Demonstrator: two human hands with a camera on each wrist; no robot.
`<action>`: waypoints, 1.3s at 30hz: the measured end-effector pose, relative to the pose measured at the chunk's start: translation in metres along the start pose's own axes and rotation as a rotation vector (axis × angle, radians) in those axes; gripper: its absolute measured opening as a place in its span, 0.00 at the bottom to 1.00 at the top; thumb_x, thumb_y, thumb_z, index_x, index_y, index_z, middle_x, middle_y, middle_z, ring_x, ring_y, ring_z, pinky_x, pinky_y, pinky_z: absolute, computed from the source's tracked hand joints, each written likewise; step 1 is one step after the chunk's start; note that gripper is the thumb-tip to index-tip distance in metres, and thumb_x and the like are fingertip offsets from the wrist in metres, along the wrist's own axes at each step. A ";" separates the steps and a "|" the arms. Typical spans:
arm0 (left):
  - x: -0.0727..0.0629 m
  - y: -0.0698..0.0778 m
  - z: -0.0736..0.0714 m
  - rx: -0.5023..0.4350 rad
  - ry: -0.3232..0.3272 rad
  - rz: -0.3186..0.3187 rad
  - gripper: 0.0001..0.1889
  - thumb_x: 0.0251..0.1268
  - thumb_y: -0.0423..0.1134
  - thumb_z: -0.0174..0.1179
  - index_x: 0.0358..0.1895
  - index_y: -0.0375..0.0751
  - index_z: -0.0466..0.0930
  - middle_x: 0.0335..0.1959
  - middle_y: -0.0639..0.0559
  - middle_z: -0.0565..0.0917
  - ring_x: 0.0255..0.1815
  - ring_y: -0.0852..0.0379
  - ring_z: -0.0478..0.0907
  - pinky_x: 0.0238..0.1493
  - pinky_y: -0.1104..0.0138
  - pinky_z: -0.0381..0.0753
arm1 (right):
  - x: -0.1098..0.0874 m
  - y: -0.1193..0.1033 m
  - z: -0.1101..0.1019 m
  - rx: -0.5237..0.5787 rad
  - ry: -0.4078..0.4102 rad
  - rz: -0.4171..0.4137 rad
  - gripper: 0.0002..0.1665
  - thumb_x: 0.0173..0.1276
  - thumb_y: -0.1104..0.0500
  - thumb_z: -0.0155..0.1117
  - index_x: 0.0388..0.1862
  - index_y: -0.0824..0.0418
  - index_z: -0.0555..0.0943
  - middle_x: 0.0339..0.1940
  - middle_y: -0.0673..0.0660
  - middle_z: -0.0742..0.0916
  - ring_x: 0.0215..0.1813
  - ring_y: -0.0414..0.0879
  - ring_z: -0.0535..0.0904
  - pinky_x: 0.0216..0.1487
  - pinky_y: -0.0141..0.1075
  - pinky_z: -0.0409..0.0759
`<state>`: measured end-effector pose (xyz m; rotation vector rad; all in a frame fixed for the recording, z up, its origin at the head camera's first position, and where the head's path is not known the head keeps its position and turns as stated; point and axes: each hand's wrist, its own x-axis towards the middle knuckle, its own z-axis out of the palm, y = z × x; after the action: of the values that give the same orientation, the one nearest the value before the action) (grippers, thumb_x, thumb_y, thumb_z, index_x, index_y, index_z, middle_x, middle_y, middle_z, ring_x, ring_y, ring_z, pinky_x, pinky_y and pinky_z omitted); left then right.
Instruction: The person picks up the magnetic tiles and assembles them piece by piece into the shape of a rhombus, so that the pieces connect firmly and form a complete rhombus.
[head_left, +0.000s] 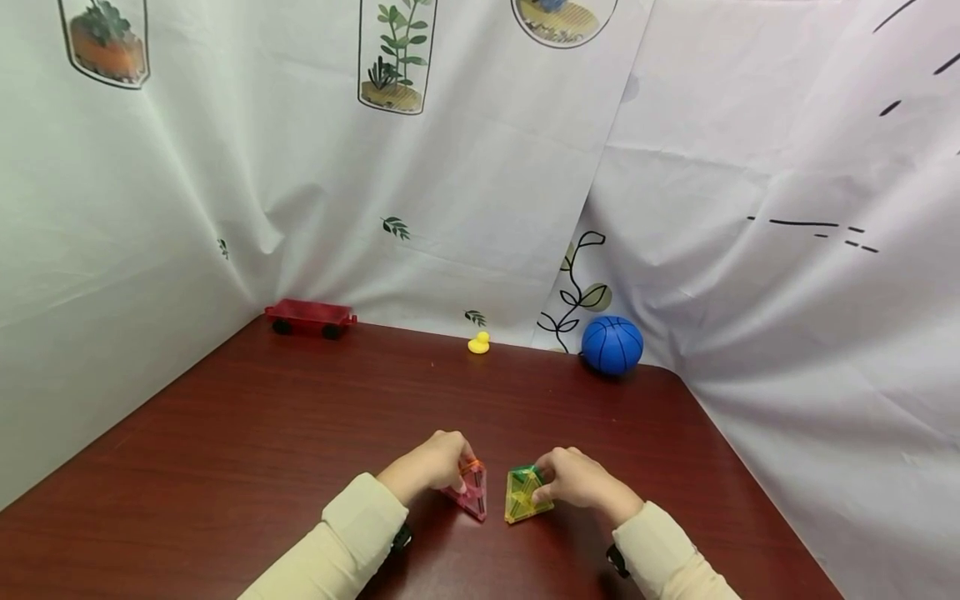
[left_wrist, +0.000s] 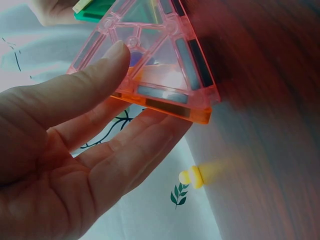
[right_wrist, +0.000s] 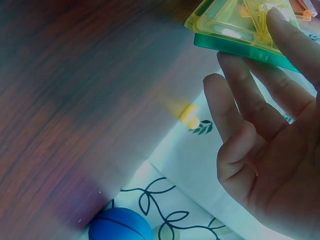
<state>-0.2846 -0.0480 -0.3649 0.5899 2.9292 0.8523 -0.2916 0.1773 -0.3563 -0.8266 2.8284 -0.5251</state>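
Note:
My left hand [head_left: 437, 463] pinches a see-through pink triangular magnetic tile [head_left: 474, 492], its thumb on the pink face. An orange tile [left_wrist: 200, 115] lies against the pink one, with the fingers on its far side. Across a small gap, my right hand [head_left: 576, 479] holds a see-through yellow magnetic tile [head_left: 521, 500] by thumb and fingers. Behind the yellow tile is a green tile [right_wrist: 240, 55], fingertips right at it. Both pairs stand tilted close over the brown table [head_left: 360, 400], facing each other.
Along the table's back edge are a red toy wagon [head_left: 310, 313] at the left, a small yellow duck [head_left: 478, 342] in the middle and a blue ball [head_left: 612, 345] at the right. White printed cloth [head_left: 480, 167] hangs behind and at the sides.

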 end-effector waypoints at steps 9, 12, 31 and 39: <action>0.001 0.002 0.001 -0.013 -0.015 0.001 0.14 0.31 0.27 0.71 0.29 0.38 0.82 0.22 0.54 0.77 0.27 0.59 0.72 0.28 0.69 0.72 | 0.003 -0.003 0.001 -0.004 0.002 -0.013 0.15 0.46 0.54 0.70 0.32 0.60 0.81 0.25 0.46 0.81 0.25 0.36 0.70 0.27 0.34 0.70; 0.002 0.003 0.001 -0.014 -0.018 -0.005 0.14 0.31 0.27 0.71 0.29 0.38 0.82 0.23 0.54 0.78 0.28 0.59 0.72 0.28 0.69 0.72 | 0.004 -0.005 0.002 0.006 -0.004 -0.006 0.14 0.46 0.54 0.70 0.32 0.59 0.81 0.25 0.45 0.81 0.26 0.36 0.71 0.27 0.34 0.70; 0.004 0.011 0.003 -0.012 -0.025 -0.018 0.12 0.34 0.29 0.70 0.29 0.40 0.82 0.25 0.52 0.78 0.27 0.59 0.70 0.27 0.69 0.72 | 0.010 -0.011 0.005 0.019 -0.003 -0.037 0.13 0.48 0.56 0.69 0.32 0.61 0.81 0.24 0.45 0.81 0.23 0.35 0.70 0.25 0.31 0.69; 0.005 0.010 0.004 0.002 -0.028 -0.014 0.12 0.36 0.33 0.70 0.30 0.39 0.81 0.26 0.51 0.79 0.30 0.58 0.72 0.31 0.67 0.72 | 0.012 -0.013 0.006 0.029 0.010 -0.061 0.14 0.52 0.54 0.65 0.35 0.61 0.82 0.28 0.45 0.82 0.27 0.34 0.72 0.28 0.31 0.71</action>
<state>-0.2847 -0.0364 -0.3630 0.5762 2.9058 0.8334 -0.2937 0.1591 -0.3577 -0.9104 2.8050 -0.5784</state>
